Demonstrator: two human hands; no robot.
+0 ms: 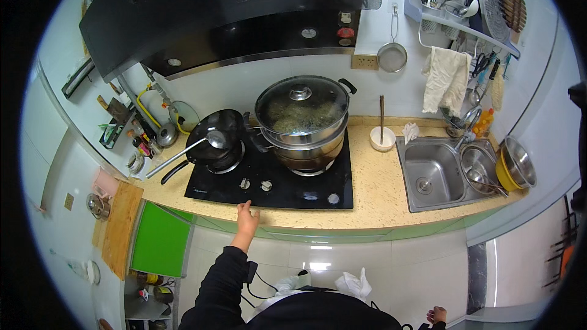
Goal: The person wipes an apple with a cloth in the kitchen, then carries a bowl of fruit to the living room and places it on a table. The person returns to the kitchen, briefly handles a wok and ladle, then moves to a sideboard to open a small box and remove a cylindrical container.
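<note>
My left hand (247, 217) reaches to the front edge of the black gas stove (293, 195), fingers apart, holding nothing, just below the left knob (245, 184). A second knob (266, 186) is beside that one. My right hand (438, 315) hangs low at the bottom right, its fingers curled; whether it holds anything cannot be told. On the right burner stands a stacked steel steamer pot, its glass lid (300, 105) on and fogged over greenish food. On the left burner a black wok (215, 133) sits tilted, with a metal ladle (216, 139) lying across it.
A white bowl (382, 139) with chopsticks (381, 112) stands right of the stove, near a crumpled cloth (411, 132) and a double steel sink (431, 206). The range hood (238, 4) overhangs the stove. At left are bottles (142, 145), a wooden board (121, 229) and an open green cabinet door (160, 238).
</note>
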